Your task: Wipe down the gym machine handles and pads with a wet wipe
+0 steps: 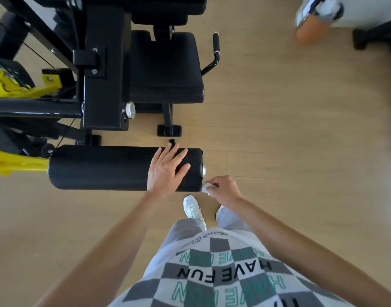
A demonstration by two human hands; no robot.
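left hand (165, 170) flat, fingers spread on roller pad (101, 167); right hand (223, 189) pinches wet wipe (206, 187), seemingly mostly hidden.

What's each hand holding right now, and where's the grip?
The right hand pinches a bunched white wipe in its fingertips. The left hand holds nothing, lying flat on the roller pad.
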